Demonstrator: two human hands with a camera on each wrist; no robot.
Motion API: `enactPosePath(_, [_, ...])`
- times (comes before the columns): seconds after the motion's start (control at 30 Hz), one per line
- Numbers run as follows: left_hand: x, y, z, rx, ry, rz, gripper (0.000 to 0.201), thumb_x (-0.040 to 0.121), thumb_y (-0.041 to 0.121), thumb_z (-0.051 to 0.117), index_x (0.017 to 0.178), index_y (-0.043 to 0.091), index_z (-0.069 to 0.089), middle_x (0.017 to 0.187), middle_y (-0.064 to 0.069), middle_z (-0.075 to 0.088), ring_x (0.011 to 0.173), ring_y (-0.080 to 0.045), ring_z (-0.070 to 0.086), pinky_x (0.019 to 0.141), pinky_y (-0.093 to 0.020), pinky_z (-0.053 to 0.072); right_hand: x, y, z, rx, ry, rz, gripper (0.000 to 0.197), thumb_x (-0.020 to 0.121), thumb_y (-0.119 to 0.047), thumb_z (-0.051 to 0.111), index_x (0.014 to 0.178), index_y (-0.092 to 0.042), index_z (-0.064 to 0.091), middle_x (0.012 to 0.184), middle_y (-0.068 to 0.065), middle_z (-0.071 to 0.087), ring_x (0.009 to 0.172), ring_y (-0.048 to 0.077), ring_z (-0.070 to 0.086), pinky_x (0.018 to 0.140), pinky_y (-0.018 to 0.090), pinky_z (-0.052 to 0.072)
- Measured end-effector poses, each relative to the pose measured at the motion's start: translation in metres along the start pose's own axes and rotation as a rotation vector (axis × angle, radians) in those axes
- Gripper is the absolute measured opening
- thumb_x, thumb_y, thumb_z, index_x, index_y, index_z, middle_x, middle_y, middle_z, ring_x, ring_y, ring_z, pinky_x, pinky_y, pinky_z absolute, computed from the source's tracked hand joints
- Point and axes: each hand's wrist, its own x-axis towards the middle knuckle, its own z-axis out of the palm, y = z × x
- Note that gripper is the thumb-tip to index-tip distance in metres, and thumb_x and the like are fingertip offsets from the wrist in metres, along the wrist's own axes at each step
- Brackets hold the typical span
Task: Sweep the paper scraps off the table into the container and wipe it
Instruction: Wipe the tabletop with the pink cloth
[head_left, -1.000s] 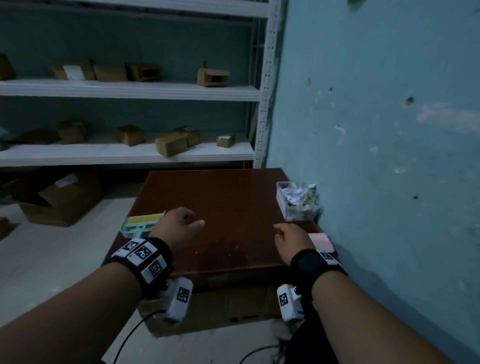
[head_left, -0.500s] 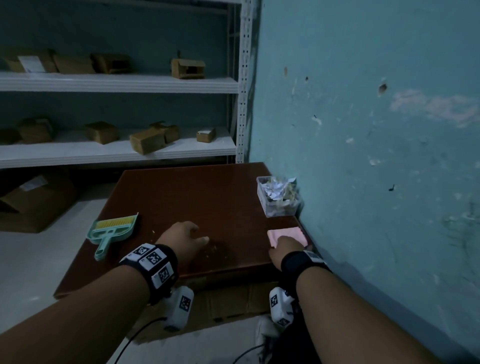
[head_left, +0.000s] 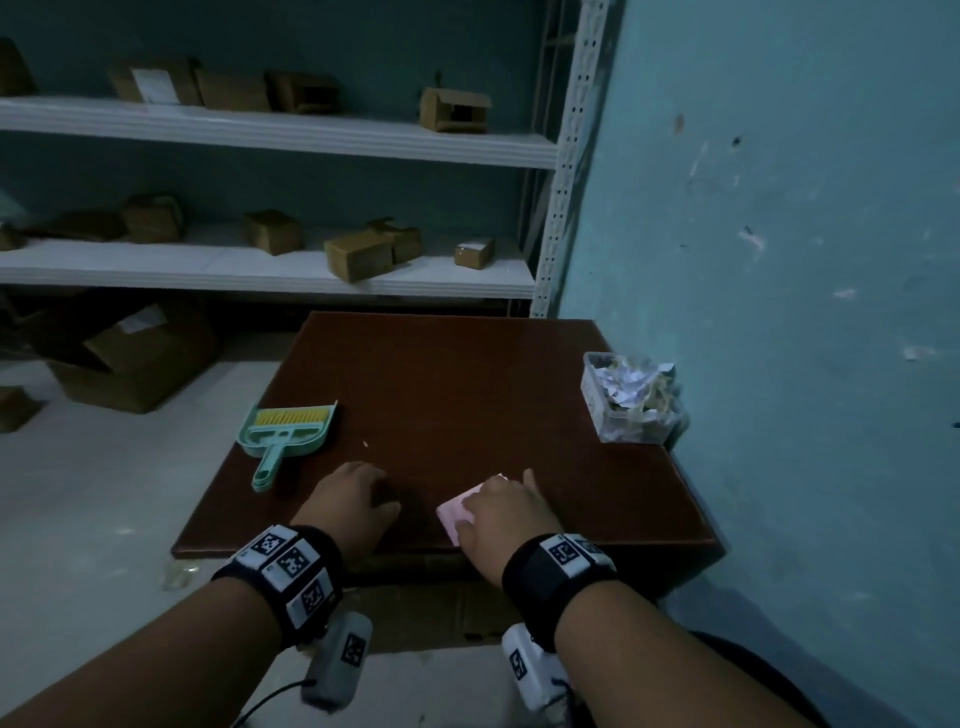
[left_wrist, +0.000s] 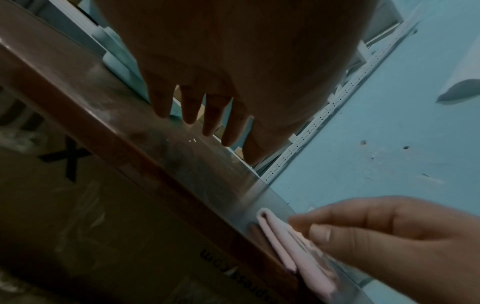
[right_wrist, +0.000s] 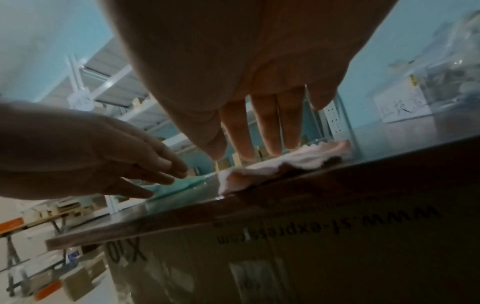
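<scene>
We record the right hand (head_left: 501, 512) lying palm-down on the folded pink cloth (head_left: 457, 512) near the front edge of the brown worktop (head_left: 467, 395); its grip is spread flat, fingers straight and pressing the cloth, the thumb laid along the cloth's near left side. We record the left hand (head_left: 353, 501) just left of it, apart from the cloth, its grip relaxed and loosely extended, holding nothing; whether its fingertips touch the worktop we cannot tell from the head view, while the left wrist view shows the fingers (left_wrist: 189, 109) hanging a little above the surface. That same view shows the cloth's (left_wrist: 293, 255) stacked folded layers at the worktop's front edge, which the head view does not. The right wrist view shows the cloth (right_wrist: 272, 164) rumpled under the fingers (right_wrist: 262, 131), and printed cardboard beneath the worktop. The cloth's long axis runs diagonally, from the near left towards the far right. The clear container (head_left: 631, 402) stands at the right side of the worktop by the blue wall, filled with paper scraps (head_left: 634, 379). The green dustpan (head_left: 288, 434) with a yellow-bristled brush lies at the left edge, handle pointing towards us. One small white scrap (head_left: 365, 444) lies between dustpan and hands.
</scene>
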Motion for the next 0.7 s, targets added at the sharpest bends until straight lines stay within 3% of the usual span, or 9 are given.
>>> enactPosePath(0.07, [0.005, -0.008, 0.000, 0.004, 0.009, 0.009, 0.055, 0.095, 0.043, 0.066, 0.146, 0.027, 0.053, 0.154, 0.003, 0.046, 0.137, -0.016, 0.048, 0.113, -0.036, 0.044, 0.005, 0.001, -0.001, -0.098, -0.146, -0.037, 0.039, 0.106, -0.032, 0.036, 0.140, -0.024, 0.054, 0.153, 0.012, 0.041, 0.145, 0.032, 0.033, 0.122, 0.064, 0.009])
enactPosePath(0.13, [0.011, -0.012, 0.001, 0.009, 0.007, 0.017, 0.058, 0.095, 0.044, 0.065, 0.149, 0.027, 0.050, 0.160, 0.002, 0.039, 0.145, -0.018, 0.040, 0.118, -0.038, 0.039, 0.008, -0.001, -0.003, -0.162, -0.247, -0.067, 0.042, 0.109, -0.027, 0.035, 0.150, -0.022, 0.043, 0.162, 0.015, 0.025, 0.150, 0.038, 0.021, 0.122, 0.064, 0.013])
enactPosePath(0.2, [0.020, -0.016, 0.001, 0.005, -0.010, 0.020, 0.060, 0.096, 0.044, 0.064, 0.152, 0.027, 0.047, 0.166, 0.001, 0.032, 0.153, -0.020, 0.029, 0.123, -0.042, 0.033, 0.018, -0.006, -0.007, -0.157, -0.275, -0.055, 0.047, 0.110, -0.021, 0.038, 0.156, -0.018, 0.033, 0.164, 0.016, 0.018, 0.150, 0.043, 0.016, 0.121, 0.060, 0.021])
enactPosePath(0.27, [0.029, -0.017, 0.000, 0.017, -0.051, 0.024, 0.062, 0.097, 0.044, 0.062, 0.154, 0.026, 0.044, 0.169, 0.001, 0.027, 0.157, -0.022, 0.019, 0.126, -0.043, 0.027, 0.035, -0.011, -0.012, -0.136, -0.313, -0.022, 0.055, 0.109, -0.019, 0.041, 0.161, -0.018, 0.023, 0.168, 0.013, 0.010, 0.152, 0.044, 0.012, 0.122, 0.056, 0.020])
enactPosePath(0.43, [0.052, -0.011, -0.005, 0.140, -0.170, 0.080, 0.065, 0.098, 0.042, 0.060, 0.156, 0.022, 0.040, 0.171, -0.008, 0.018, 0.159, -0.030, 0.012, 0.126, -0.050, 0.024, 0.094, -0.019, -0.020, -0.065, -0.428, 0.029, 0.063, 0.110, -0.028, 0.040, 0.164, -0.025, 0.008, 0.172, 0.008, -0.003, 0.156, 0.040, 0.007, 0.123, 0.056, 0.022])
enactPosePath(0.6, [0.075, -0.013, -0.002, 0.222, -0.229, 0.101, 0.068, 0.092, 0.046, 0.068, 0.151, 0.021, 0.047, 0.171, -0.012, 0.016, 0.158, -0.035, 0.009, 0.125, -0.057, 0.022, 0.138, -0.032, -0.037, -0.108, -0.436, 0.010, 0.065, 0.110, -0.030, 0.041, 0.165, -0.020, 0.007, 0.171, 0.013, 0.000, 0.155, 0.039, 0.013, 0.121, 0.055, 0.028])
enactPosePath(0.7, [0.085, -0.013, -0.004, 0.221, -0.263, 0.079, 0.082, 0.089, 0.047, 0.073, 0.158, 0.024, 0.036, 0.171, -0.010, 0.014, 0.158, -0.035, 0.008, 0.126, -0.058, 0.019, 0.168, -0.041, -0.048, -0.158, -0.427, -0.009, 0.061, 0.107, -0.026, 0.048, 0.162, -0.015, 0.025, 0.165, 0.018, 0.022, 0.148, 0.041, 0.031, 0.112, 0.052, 0.040])
